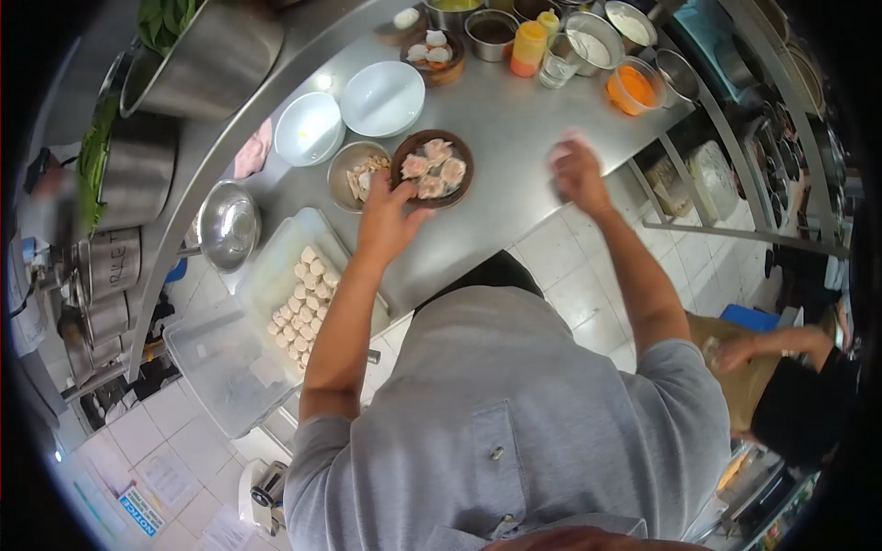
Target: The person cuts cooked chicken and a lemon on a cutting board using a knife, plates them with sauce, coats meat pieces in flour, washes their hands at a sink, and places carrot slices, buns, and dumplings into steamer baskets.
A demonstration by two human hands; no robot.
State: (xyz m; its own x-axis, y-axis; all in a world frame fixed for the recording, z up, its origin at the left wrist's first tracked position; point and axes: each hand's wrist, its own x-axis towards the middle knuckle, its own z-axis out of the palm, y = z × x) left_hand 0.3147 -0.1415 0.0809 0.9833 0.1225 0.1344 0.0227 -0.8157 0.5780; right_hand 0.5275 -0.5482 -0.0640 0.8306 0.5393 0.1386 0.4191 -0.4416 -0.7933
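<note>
My left hand (388, 220) is at the near left edge of a round brown bowl (399, 162), its fingers against the rim. Several pinkish dumplings (452, 172) sit in that bowl. Just left of it, partly behind my fingers, a metal bowl (340, 174) holds pale pieces. My right hand (579, 172) is raised over the right part of the steel counter (514, 184), blurred by motion, its fingers curled; whether it holds anything cannot be made out. Rows of pale round balls (301, 298) lie in a plastic tray (262, 271) beside my left forearm.
Two white bowls (383, 99) (310, 129) stand behind the metal bowl. Sauce bottles (528, 48) and an orange-filled container (636, 87) line the back. A steel bowl (229, 227) is at left. Another person (799, 395) is at the far right.
</note>
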